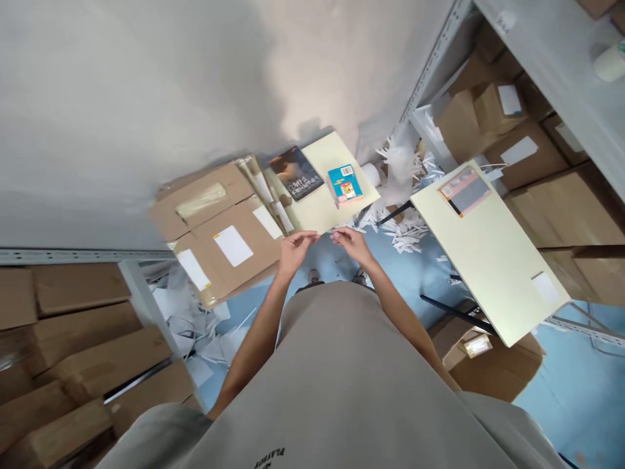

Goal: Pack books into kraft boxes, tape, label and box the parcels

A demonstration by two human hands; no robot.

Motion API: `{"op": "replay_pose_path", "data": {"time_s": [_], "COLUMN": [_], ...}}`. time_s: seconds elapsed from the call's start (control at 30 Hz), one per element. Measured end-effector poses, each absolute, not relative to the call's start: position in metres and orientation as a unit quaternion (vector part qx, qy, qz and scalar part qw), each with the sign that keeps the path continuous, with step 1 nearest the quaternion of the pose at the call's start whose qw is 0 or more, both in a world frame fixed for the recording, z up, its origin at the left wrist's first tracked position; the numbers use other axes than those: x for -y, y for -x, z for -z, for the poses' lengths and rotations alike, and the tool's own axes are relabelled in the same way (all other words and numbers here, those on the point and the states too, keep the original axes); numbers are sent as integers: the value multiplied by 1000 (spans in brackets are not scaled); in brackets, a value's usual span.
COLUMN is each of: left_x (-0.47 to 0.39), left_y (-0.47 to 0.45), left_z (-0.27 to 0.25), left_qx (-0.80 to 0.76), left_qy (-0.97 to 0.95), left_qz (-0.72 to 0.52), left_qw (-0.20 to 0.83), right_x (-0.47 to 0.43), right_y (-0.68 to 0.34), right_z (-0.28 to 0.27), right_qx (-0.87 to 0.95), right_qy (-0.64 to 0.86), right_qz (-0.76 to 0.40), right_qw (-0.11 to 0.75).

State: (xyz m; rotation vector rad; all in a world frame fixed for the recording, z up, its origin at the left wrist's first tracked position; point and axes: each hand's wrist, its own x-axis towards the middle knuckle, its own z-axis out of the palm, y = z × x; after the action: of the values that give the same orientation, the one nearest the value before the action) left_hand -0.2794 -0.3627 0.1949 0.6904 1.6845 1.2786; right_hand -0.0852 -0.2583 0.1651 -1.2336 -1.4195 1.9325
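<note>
My left hand (pixel 295 249) is just off the near edge of the pale yellow tabletop (pixel 319 147), with its thumb and fingers pinched together. Opposite it, a small gap away, my right hand (pixel 352 243) is pinched in the same way. Whatever either hand pinches, if anything, is too small to make out. Beyond my hands, a blue book (pixel 344 184) with a barcode lies on top of a pinkish one. To its left rests a dark-covered book (pixel 295 172).
Large cardboard boxes (pixel 205 221) with white labels stand left of the tabletop. At right is a second pale table (pixel 481 254) bearing an orange-edged book (pixel 465 190). White paper scraps (pixel 410 231) litter the blue floor. Box-filled shelves line both sides; an open carton (pixel 508 368) sits below.
</note>
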Motion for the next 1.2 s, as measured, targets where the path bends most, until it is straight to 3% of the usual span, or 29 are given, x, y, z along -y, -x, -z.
{"op": "replay_pose_path", "data": {"time_s": [0.17,0.3,0.5,0.73,0.9,1.1,1.2], "left_x": [439,488,514,505,497,471,441], "left_y": [386,432,446,443,457,517,527], "left_z": [-167,-141,-121,-145,-201,-271,-277], "left_qx": [-795,-799,-742,-733,-726,-738,-729], "left_qy": [-390,-500,-589,-574,-532,-453,-439], "left_qz": [-344,-172,-179,-288,-395,-498,-525], "left_qw": [312,286,265,226,181,44,37], "right_x": [310,352,386,410,394,329,304], "right_y": [206,249,260,289,288,207,139], "right_z": [-144,-136,-142,-153,-172,-206,-220], "right_qx": [497,472,406,271,306,378,392], "right_qy": [460,472,472,475,448,443,466], "right_qz": [-734,-744,-780,-821,-802,-717,-641], "right_qw": [52,-16,-59,165,251,383,467]}}
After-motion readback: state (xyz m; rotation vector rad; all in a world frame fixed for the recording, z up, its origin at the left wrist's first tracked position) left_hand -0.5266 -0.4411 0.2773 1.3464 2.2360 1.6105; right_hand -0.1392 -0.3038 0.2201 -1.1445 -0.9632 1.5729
